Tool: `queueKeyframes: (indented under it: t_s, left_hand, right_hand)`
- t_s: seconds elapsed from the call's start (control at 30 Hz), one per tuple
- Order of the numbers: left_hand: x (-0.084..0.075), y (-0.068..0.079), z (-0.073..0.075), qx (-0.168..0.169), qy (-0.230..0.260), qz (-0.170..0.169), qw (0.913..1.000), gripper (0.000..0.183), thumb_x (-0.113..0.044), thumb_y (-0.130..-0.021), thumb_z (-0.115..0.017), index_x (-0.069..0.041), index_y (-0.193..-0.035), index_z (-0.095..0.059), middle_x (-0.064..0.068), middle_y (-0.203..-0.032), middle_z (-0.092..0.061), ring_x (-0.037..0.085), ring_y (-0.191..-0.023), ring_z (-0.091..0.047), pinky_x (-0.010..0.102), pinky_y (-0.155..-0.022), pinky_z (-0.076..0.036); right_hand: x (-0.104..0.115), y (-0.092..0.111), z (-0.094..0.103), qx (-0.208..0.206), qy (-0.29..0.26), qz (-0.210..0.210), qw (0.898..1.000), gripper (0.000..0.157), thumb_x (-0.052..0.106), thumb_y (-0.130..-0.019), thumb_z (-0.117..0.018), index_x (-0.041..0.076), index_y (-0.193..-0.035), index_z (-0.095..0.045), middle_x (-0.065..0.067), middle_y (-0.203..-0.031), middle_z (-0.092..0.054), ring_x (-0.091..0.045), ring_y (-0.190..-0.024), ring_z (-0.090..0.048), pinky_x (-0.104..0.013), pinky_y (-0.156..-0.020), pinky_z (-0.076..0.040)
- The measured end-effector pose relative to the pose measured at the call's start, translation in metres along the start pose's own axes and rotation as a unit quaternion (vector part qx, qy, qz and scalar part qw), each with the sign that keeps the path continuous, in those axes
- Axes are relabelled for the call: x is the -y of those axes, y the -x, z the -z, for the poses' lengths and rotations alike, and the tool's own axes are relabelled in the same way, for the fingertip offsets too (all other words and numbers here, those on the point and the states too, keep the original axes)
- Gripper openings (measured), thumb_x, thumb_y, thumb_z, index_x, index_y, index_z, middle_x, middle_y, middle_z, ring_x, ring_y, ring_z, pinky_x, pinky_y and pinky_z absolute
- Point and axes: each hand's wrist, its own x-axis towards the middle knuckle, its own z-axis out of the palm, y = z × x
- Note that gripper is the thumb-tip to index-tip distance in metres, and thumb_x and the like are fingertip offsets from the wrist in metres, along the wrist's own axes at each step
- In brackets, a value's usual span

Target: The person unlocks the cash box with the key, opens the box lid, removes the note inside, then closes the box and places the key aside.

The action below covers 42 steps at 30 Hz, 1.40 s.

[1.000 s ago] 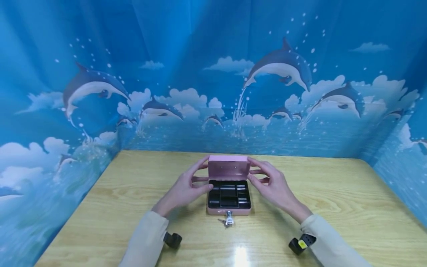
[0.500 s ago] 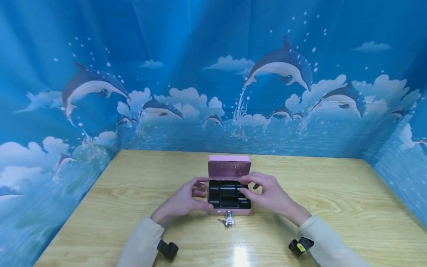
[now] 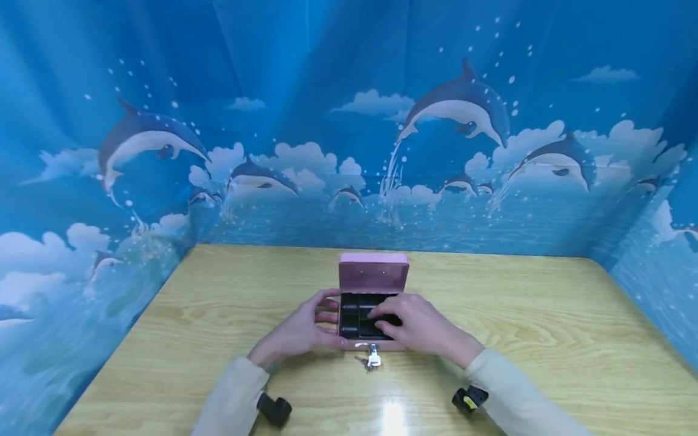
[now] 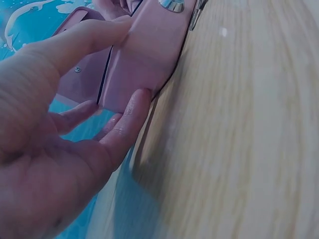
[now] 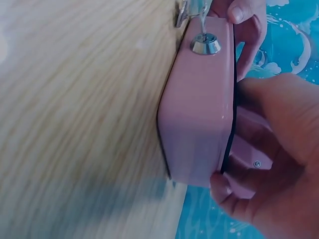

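A pink cash box (image 3: 351, 346) with a black compartment tray (image 3: 350, 328) inside sits on the table, its lid (image 3: 373, 277) raised at the back. My left hand (image 3: 299, 327) holds the box's left side, thumb at the front corner and fingers along the side. In the left wrist view, a fingertip touches the box near its lower edge. My right hand (image 3: 417, 321) reaches over the right half of the tray, thumb and index finger apart above or inside the middle compartments. It hides the right compartments. Keys (image 3: 372, 361) hang from the front lock (image 5: 205, 45).
The box stands on a wood-grain table (image 3: 534, 321). A blue dolphin-print curtain (image 3: 305, 133) encloses the table's back and both sides. Each wrist wears a small black camera (image 3: 274, 409).
Both hands have left the raised lid. My left hand has come down to the box's front left corner; my right hand has moved left and forward over the tray.
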Motion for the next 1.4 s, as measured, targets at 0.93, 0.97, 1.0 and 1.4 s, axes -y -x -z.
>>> queueKeyframes:
  t_s: [0.93,0.97,1.0,1.4]
  left_hand:
    - [-0.004,0.003,0.006,0.030,0.017,-0.003,0.9994,0.102,-0.008,-0.075,-0.088,-0.019,-0.159,-0.031,0.019,-0.150,-0.044,0.032,-0.131,-0.056,0.041,-0.106,-0.055]
    - [-0.004,0.003,0.006,0.029,0.016,-0.001,0.9995,0.101,-0.008,-0.075,-0.088,-0.018,-0.159,-0.032,0.019,-0.150,-0.044,0.032,-0.131,-0.056,0.041,-0.106,-0.055]
    - [-0.004,0.003,0.006,0.028,0.016,-0.001,0.9995,0.100,-0.008,-0.076,-0.088,-0.017,-0.159,-0.032,0.019,-0.150,-0.044,0.033,-0.132,-0.056,0.042,-0.107,-0.055]
    - [-0.005,-0.002,0.004,0.014,-0.025,0.005,0.9996,0.094,-0.014,-0.078,-0.087,-0.020,-0.157,-0.037,0.017,-0.142,-0.051,0.030,-0.125,-0.059,0.044,-0.103,-0.056]
  right_hand:
    - [0.012,-0.002,0.002,-0.038,0.027,-0.022,0.999,0.012,0.018,-0.089,-0.078,0.023,-0.099,-0.079,0.007,-0.094,-0.077,-0.014,-0.085,-0.069,-0.036,-0.076,-0.050]
    - [0.013,-0.002,0.004,-0.039,0.025,-0.023,0.999,0.012,0.018,-0.089,-0.078,0.023,-0.100,-0.080,0.007,-0.094,-0.077,-0.015,-0.085,-0.069,-0.036,-0.076,-0.050]
    - [0.013,-0.001,0.006,-0.040,0.022,-0.024,0.999,0.012,0.018,-0.089,-0.078,0.023,-0.100,-0.080,0.007,-0.095,-0.077,-0.015,-0.086,-0.069,-0.037,-0.076,-0.051]
    - [0.003,0.023,0.032,-0.079,0.021,-0.016,0.997,0.017,0.007,-0.088,-0.077,0.017,-0.101,-0.080,0.004,-0.095,-0.077,-0.013,-0.085,-0.072,-0.032,-0.072,-0.059]
